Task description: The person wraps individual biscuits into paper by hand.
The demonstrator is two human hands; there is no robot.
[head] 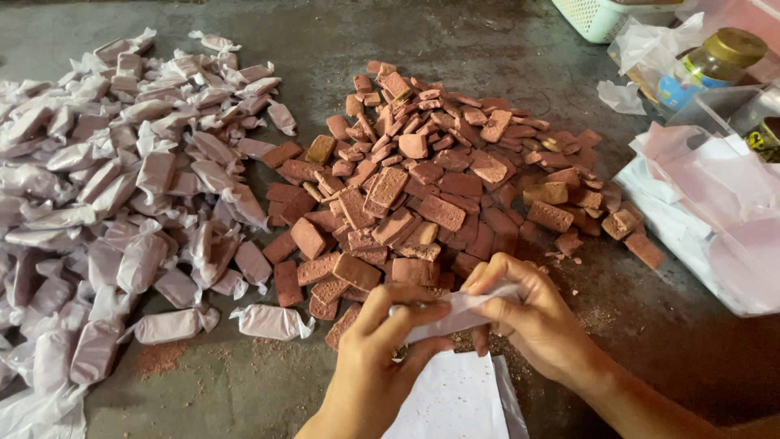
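My left hand [375,358] and my right hand [532,313] together hold one piece rolled in thin white paper [459,313], each hand pinching one end. Right behind my hands lies a heap of bare reddish-brown rectangular blocks [431,187]. To the left spreads a large pile of wrapped pieces [122,187] in white paper with twisted ends; one wrapped piece [272,321] lies close to my left hand. A stack of white paper sheets [455,398] lies under my wrists.
The surface is dark grey and dusted with reddish crumbs [158,358]. At the right are more white sheets and plastic bags [715,211], a glass jar with a gold lid [715,61] and a white mesh basket [601,16].
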